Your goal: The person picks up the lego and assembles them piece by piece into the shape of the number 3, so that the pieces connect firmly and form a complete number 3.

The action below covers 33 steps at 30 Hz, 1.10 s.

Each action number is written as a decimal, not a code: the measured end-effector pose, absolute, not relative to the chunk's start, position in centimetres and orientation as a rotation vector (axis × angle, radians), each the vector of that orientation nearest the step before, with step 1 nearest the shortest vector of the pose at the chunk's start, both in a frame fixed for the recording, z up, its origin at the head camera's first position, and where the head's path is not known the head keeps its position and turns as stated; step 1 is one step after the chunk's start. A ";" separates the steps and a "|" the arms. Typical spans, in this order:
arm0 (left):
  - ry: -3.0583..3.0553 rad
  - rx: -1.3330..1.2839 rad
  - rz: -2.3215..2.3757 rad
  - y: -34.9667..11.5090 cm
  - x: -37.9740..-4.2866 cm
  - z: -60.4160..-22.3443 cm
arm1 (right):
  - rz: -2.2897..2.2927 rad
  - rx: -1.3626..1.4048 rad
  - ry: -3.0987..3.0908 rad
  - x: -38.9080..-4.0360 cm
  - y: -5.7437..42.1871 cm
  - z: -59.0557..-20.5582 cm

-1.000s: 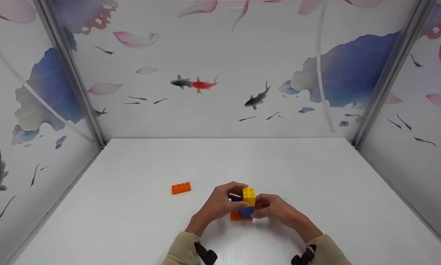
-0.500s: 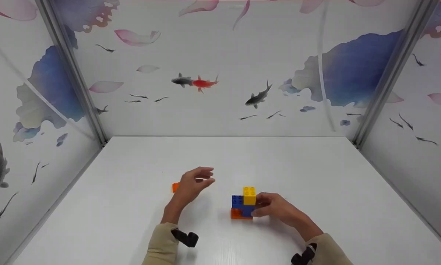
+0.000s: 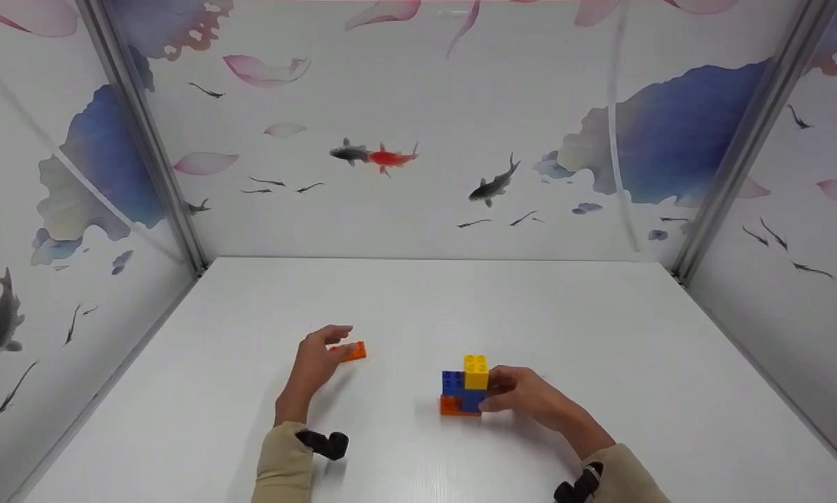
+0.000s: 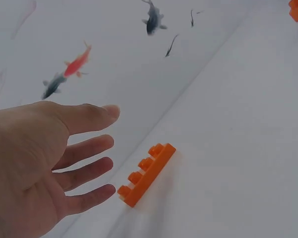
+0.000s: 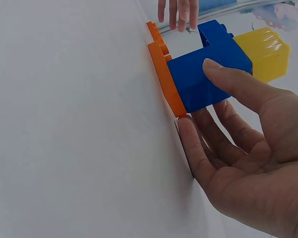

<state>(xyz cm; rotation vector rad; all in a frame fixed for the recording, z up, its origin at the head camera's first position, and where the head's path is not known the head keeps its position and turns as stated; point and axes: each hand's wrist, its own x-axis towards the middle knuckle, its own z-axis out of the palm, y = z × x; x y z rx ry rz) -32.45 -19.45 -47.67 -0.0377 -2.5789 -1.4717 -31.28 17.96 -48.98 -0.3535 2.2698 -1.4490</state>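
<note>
At lower centre, a brick stack (image 3: 471, 392) is gripped by the right hand (image 3: 527, 392); leftward, the unclenched left hand (image 3: 315, 358) is seemingly poised to pinch an orange brick (image 4: 150, 175)

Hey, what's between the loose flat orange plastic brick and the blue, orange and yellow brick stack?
In the head view, bare white tabletop lies between the loose brick and the stack.

Open lane across the table (image 3: 404, 307)
A hand could pass between the orange brick (image 3: 358, 351) and block stack (image 3: 471, 397); the left hand (image 3: 317, 358) blocks the brick's left side, the right hand (image 3: 528, 392) the stack's right.
</note>
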 end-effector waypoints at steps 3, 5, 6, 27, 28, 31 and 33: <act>-2.601 0.008 -1.445 -19.8 -32.7 -48.2 | -1.446 -0.358 2.277 -31.3 17.9 -48.8; -2.616 0.047 -1.438 -20.0 -32.8 -48.5 | -1.443 -0.359 2.284 -31.2 17.9 -48.8; -2.623 0.070 -1.441 -20.0 -32.8 -48.5 | -1.442 -0.361 2.287 -31.1 17.8 -48.8; -2.698 0.165 -1.375 -19.5 -33.3 -49.7 | -1.432 -0.355 2.294 -31.2 17.8 -48.8; -2.690 0.158 -1.367 -19.5 -33.3 -49.8 | -1.429 -0.351 2.297 -31.2 17.8 -48.8; -2.668 0.152 -1.360 -19.4 -33.4 -49.9 | -1.426 -0.343 2.298 -31.3 17.8 -48.8; -2.657 0.149 -1.362 -19.3 -33.5 -50.0 | -1.427 -0.344 2.301 -31.2 17.9 -48.9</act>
